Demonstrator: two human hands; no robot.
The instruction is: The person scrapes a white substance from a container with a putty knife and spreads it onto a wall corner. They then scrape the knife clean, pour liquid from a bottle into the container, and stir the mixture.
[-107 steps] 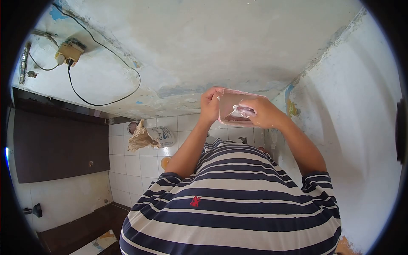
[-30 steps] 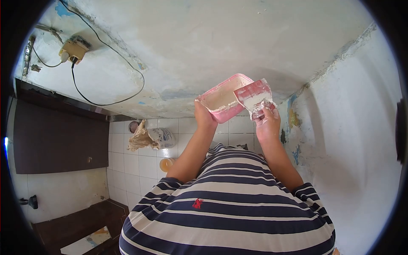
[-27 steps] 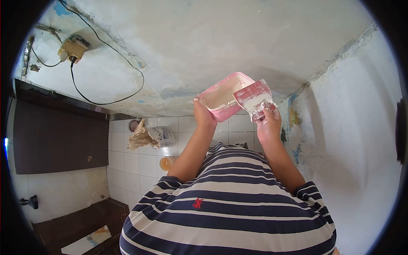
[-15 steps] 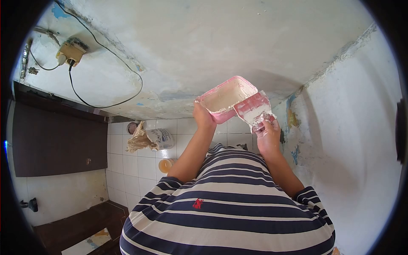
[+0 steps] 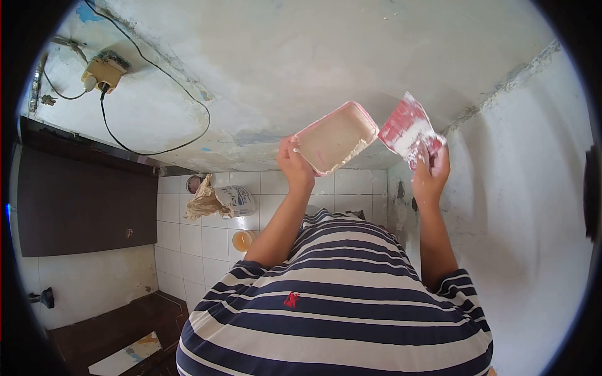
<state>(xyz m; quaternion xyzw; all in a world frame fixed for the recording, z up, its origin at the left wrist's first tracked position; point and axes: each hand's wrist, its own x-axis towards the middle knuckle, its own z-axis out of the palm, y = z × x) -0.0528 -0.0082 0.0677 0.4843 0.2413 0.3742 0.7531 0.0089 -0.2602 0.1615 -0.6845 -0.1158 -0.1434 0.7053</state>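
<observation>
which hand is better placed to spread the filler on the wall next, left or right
Probably the right. The right hand grips the putty knife, its blade loaded with white filler and raised near the wall corner. The left hand is occupied holding the pink tub.

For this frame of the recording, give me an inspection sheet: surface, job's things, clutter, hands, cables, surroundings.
Surface: plastered wall, patchy, with blue paint remnants; adjoining white wall at the corner.
Job's things: pink tray smeared with white putty; red putty knife, blade coated white, apart from the tray.
Clutter: crumpled paper sack, small orange cup and a round tin on the white tiled floor.
Hands: left hand grips the tray's edge; right hand grips the knife's handle.
Cables: black cable loops across the wall from a yellowed socket box.
Surroundings: dark door; person's striped shirt.
</observation>
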